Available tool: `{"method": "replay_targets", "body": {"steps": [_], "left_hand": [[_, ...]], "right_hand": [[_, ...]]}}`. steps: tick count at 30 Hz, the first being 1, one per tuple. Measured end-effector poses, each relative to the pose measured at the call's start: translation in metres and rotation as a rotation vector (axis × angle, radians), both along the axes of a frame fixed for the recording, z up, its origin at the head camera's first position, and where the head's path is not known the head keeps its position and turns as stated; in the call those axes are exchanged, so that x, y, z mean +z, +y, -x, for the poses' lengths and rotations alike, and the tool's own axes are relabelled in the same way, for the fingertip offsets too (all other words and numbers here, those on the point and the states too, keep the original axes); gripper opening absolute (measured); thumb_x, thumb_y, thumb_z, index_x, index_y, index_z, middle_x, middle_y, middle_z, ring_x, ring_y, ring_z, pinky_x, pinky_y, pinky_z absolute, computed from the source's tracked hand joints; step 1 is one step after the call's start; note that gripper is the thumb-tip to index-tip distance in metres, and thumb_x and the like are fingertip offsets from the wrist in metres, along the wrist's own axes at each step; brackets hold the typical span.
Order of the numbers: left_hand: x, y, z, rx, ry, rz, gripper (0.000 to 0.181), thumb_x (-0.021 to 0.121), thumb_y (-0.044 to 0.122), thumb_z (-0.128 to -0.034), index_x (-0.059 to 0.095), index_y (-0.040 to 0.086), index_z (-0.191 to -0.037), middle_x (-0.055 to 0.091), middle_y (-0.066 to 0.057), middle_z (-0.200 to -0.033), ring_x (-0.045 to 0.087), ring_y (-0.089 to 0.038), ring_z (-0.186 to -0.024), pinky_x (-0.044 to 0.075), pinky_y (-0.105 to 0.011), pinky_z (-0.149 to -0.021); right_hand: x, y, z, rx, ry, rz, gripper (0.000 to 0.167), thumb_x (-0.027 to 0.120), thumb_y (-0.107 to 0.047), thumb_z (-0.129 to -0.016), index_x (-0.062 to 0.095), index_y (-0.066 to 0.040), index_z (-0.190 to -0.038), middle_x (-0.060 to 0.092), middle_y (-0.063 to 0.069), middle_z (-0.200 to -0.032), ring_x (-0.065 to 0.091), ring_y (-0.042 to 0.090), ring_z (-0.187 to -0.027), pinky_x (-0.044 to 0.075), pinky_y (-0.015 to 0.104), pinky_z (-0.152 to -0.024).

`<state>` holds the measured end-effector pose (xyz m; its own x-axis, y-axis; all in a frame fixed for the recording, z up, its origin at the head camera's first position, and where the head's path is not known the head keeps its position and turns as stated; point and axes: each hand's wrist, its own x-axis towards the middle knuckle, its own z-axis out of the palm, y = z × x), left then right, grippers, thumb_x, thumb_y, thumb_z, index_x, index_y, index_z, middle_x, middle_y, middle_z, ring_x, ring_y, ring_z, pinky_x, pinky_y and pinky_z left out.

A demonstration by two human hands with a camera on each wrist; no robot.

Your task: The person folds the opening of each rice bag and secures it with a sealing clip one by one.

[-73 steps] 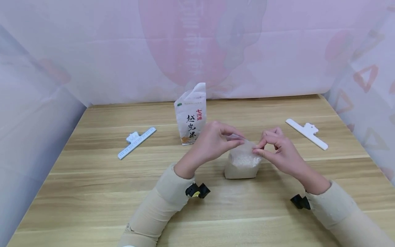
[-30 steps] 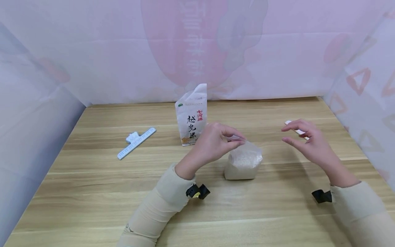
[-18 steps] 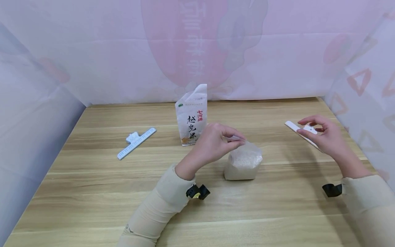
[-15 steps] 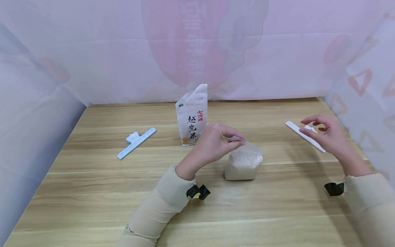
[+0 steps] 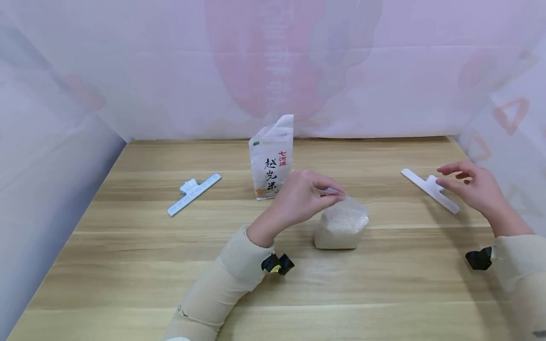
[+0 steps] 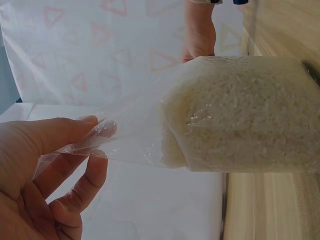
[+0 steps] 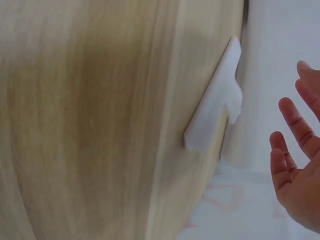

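Note:
A clear plastic bag of rice point(image 5: 340, 229) stands on the table, its slack top drawn up to the left. My left hand point(image 5: 298, 196) pinches that top between thumb and fingers, as the left wrist view also shows with the rice bag point(image 6: 240, 115). On the right lies a white bag clip point(image 5: 430, 190). Over its handle end hovers my right hand point(image 5: 475, 187), fingers loosely spread. In the right wrist view a gap separates the hand point(image 7: 300, 165) from the clip point(image 7: 215, 100), and nothing is held in it.
Behind my left hand a white paper rice bag point(image 5: 270, 161) with printed characters stands upright. A light blue clip with ruler marks point(image 5: 194, 194) lies on the left of the wooden table point(image 5: 128, 265). White printed sheets point(image 5: 170, 71) wall the back and sides.
My right hand has let go of the plastic bag and moved right to the white clip; over the last half second it shifts slightly. My left hand keeps its pinch. The head view turns slightly.

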<state>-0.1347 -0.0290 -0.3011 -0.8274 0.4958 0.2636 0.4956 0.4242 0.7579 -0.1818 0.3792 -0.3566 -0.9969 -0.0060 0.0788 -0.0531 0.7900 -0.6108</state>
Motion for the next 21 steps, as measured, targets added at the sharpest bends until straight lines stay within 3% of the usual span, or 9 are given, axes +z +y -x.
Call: {"method": "replay_targets", "body": {"steps": [7,16,19,21], "left_hand": [[0.000,0.001,0.000,0.003,-0.012,0.004,0.007,0.076,0.014,-0.0881,0.081,0.013,-0.093,0.078,0.000,-0.094,0.069,-0.004,-0.079,0.044,-0.012,-0.059],[-0.001,0.000,0.000,-0.001,-0.042,-0.008,0.008,0.076,0.015,-0.0882,0.081,0.012,-0.094,0.078,-0.001,-0.097,0.071,-0.006,-0.084,0.052,-0.012,-0.069],[-0.001,0.000,0.000,-0.002,-0.043,-0.016,0.007,0.076,0.014,-0.0880,0.081,0.012,-0.093,0.078,-0.001,-0.097,0.071,-0.006,-0.083,0.053,-0.012,-0.070],[0.000,0.000,0.000,-0.005,-0.038,-0.014,0.007,0.076,0.014,-0.0882,0.081,0.012,-0.093,0.078,-0.001,-0.096,0.071,-0.006,-0.083,0.053,-0.012,-0.070]], "right_hand": [[-0.010,0.009,0.011,-0.004,-0.069,-0.031,0.048,0.070,-0.037,-0.092,0.061,-0.002,-0.124,0.042,-0.042,-0.093,0.042,-0.003,-0.088,0.038,0.021,-0.070],[-0.013,0.014,0.020,0.025,-0.128,-0.073,0.051,0.068,-0.034,-0.094,0.059,0.004,-0.127,0.043,-0.044,-0.085,0.051,0.037,-0.105,0.037,0.029,-0.076],[-0.015,0.015,0.022,0.031,-0.135,-0.087,0.049,0.068,-0.031,-0.094,0.059,0.005,-0.127,0.050,-0.036,-0.089,0.051,0.040,-0.105,0.037,0.031,-0.077],[-0.017,0.016,0.023,0.030,-0.134,-0.105,0.047,0.068,-0.029,-0.093,0.060,0.004,-0.126,0.061,-0.020,-0.093,0.052,0.039,-0.105,0.037,0.032,-0.077]]}}
